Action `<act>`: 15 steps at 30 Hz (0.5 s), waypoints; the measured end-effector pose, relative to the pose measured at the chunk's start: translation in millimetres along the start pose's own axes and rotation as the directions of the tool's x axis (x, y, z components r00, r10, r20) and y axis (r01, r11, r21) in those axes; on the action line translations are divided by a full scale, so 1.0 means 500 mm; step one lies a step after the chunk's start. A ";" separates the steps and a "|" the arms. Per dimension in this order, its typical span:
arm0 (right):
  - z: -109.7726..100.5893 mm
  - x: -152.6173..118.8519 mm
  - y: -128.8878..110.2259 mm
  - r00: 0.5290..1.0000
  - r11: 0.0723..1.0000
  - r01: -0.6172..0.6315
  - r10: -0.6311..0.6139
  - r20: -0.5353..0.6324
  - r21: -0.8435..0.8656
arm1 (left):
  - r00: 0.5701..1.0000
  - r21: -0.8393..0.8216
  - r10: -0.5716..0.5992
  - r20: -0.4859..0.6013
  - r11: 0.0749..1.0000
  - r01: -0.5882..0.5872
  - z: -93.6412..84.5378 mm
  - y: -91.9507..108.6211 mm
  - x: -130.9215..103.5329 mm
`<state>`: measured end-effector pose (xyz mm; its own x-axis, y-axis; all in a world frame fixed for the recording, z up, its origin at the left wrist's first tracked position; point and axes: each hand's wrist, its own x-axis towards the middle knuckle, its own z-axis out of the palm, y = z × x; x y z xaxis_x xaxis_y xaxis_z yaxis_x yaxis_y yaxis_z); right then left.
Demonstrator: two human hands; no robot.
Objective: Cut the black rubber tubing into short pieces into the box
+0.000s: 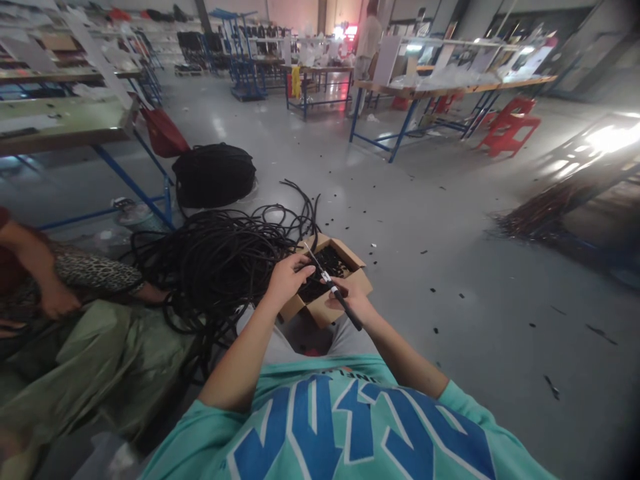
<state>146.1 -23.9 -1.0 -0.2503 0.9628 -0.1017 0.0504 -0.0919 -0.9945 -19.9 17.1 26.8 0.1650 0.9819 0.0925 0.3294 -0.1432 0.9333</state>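
Note:
My right hand [350, 297] is closed round the black handle of a slim-bladed cutter [345, 307], whose thin metal blade points forward and left. Opposite it, my left hand [287, 280] has thumb and fingers drawn together on a black tube, mostly hidden by the fingers. Both hands are above an open cardboard box [357, 257] between my knees. Many short black pieces [333, 260] lie inside. To the left of the box, a large tangled heap of black tubing [215, 260] spreads over the floor.
At left, a co-worker's arm and hand [57, 297] show beside a green cloth [100, 360]. A round black bundle [215, 175] stands beyond the heap. Tables [390, 93], a red stool [510, 127] and a standing person [369, 40] are farther back. Black scraps dot the floor.

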 end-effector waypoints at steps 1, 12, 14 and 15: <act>0.000 0.001 0.002 1.000 1.000 0.004 -0.004 -0.011 -0.019 | 1.000 -0.015 0.002 -0.002 1.000 -0.002 0.000 0.000 0.002; -0.020 0.008 0.017 0.987 0.985 -0.120 0.106 0.118 0.123 | 0.999 0.035 0.004 -0.037 0.999 -0.003 -0.001 -0.005 0.017; -0.022 0.002 0.021 0.988 0.981 -0.121 0.104 0.113 0.149 | 0.998 0.060 0.024 -0.060 0.998 -0.021 -0.006 -0.005 0.017; -0.022 -0.001 0.023 0.990 0.983 -0.115 0.102 0.093 0.143 | 0.997 0.075 0.031 -0.075 0.997 -0.025 -0.009 -0.004 0.017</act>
<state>157.3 -22.9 -11.9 -0.3331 0.9204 -0.2048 -0.0600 -0.2374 -0.9696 -23.1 26.3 27.1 0.1049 0.9835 0.1472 0.3938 -0.1770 0.9020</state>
